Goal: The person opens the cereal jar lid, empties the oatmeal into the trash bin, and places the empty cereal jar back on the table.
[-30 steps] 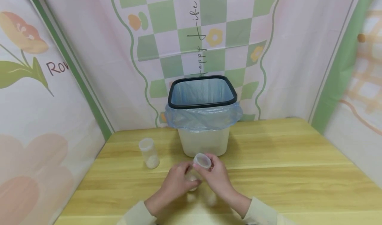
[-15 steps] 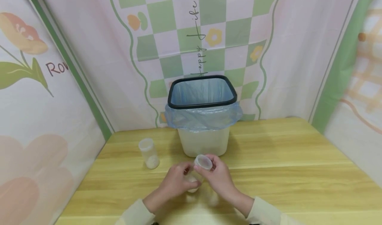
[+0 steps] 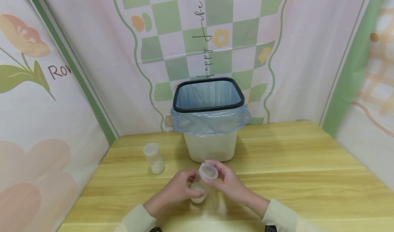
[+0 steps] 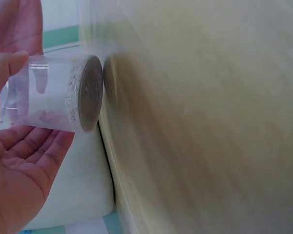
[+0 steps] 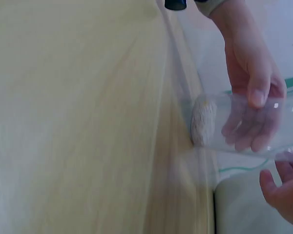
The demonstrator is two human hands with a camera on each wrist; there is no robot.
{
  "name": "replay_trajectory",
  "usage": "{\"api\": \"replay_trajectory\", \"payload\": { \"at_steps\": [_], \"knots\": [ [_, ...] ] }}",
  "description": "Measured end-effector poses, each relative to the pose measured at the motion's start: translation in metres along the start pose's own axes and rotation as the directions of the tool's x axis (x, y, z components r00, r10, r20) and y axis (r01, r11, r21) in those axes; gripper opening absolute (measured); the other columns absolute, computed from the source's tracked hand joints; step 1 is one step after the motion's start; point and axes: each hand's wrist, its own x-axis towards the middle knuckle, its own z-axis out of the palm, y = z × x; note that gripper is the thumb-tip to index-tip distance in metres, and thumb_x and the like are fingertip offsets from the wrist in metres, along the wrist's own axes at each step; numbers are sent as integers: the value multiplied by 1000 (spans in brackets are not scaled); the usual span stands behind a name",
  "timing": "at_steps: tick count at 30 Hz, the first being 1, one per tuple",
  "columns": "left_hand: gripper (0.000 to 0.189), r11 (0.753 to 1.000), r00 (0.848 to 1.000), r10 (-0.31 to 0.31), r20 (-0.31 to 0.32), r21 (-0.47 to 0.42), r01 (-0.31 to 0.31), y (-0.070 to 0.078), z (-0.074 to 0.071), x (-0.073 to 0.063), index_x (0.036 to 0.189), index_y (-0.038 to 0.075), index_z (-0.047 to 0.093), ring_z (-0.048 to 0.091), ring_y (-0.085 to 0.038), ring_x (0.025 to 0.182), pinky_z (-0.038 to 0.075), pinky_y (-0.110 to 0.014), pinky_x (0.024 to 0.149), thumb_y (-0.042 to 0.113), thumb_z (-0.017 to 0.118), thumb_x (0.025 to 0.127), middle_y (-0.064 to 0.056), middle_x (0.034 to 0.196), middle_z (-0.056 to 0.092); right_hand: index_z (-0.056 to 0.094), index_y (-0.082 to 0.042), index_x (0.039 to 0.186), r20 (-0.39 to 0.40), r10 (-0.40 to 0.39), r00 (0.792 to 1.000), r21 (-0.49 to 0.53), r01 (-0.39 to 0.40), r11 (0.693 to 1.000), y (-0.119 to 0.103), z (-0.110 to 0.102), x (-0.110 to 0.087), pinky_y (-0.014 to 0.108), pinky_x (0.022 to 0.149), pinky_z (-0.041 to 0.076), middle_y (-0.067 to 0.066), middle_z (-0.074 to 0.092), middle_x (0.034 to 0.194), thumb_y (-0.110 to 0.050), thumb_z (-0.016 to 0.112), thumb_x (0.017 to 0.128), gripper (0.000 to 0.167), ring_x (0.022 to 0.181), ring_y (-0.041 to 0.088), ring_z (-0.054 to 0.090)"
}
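A clear plastic jar (image 3: 200, 190) with a whitish grainy layer at its bottom is held slightly tilted, close over the table. My left hand (image 3: 179, 188) grips its lower side, thumb in front and fingers behind. At its top, my right hand (image 3: 228, 181) holds round the translucent lid (image 3: 208, 171), with its fingers on the far edge and its thumb near the front. The left wrist view shows the jar's round base (image 4: 91, 92) facing the tabletop. In the right wrist view, the grainy layer (image 5: 203, 119) lies against the base, and my right hand (image 5: 289, 197) is partly cut off.
A second clear jar (image 3: 154, 158) with whitish contents stands on the left of the wood-grain table (image 3: 301, 177). Behind my hands stands a white bin (image 3: 211, 148), lined with a blue bag (image 3: 210, 122) under a black rim (image 3: 209, 109). Printed curtains (image 3: 301, 64) enclose the table.
My right hand has shifted round the lid, its fingers now lying further over the far edge. The held jar has come slightly nearer to me; the second jar has stayed put.
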Motion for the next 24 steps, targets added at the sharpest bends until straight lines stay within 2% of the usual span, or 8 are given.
{"api": "replay_trajectory", "payload": {
  "at_steps": [3,7,12,15,17,21,24],
  "knots": [
    [31,1000,1000,2,15,-6,-2,0,-1,0,94,8,65,63,-12,89,53,-27,84,26,82,75,1,91,65,40,9,139,69,-39,997,17,38,999,3,-5,1,56,100,40,24,52,132,-7,65,92,56,119,41,52],
    [32,1000,1000,4,22,-9,-4,0,-1,1,96,8,66,62,-10,88,52,-25,83,26,81,76,2,91,65,36,11,141,98,-48,994,19,47,999,5,-8,1,50,103,39,27,49,136,-7,65,92,59,123,43,48],
    [32,1000,1000,-13,10,-14,13,1,0,0,99,11,66,62,-9,88,53,-25,82,26,82,76,5,94,65,27,12,145,82,-29,996,5,29,1000,3,-7,0,61,106,30,31,40,142,-8,68,90,71,127,44,43],
    [31,1000,1000,-17,-14,-10,17,2,2,-1,99,10,66,62,-9,88,53,-24,80,25,82,76,4,94,65,27,11,146,3,21,1000,-10,-21,1000,0,-2,-1,61,105,30,30,41,142,-9,72,87,77,126,42,45],
    [30,1000,999,-18,-33,-5,18,3,3,-1,98,9,66,62,-10,87,54,-24,79,24,82,76,3,92,64,30,10,145,-81,76,994,-15,-78,997,-4,2,-3,58,105,34,27,45,140,-10,74,85,77,124,39,47],
    [31,999,996,-24,-90,42,28,4,7,-3,96,10,65,62,-12,82,54,-23,75,24,83,76,1,86,62,37,8,141,-240,203,949,32,-201,979,-13,13,-5,51,101,42,19,55,130,-13,78,82,75,118,34,53],
    [33,995,991,-23,-131,92,36,7,9,-4,99,11,66,60,-12,75,52,-22,67,27,83,75,-2,81,61,41,8,138,-307,265,914,87,-250,964,-17,20,-6,46,99,46,17,56,126,-12,79,81,71,115,31,54]
  ]
}}
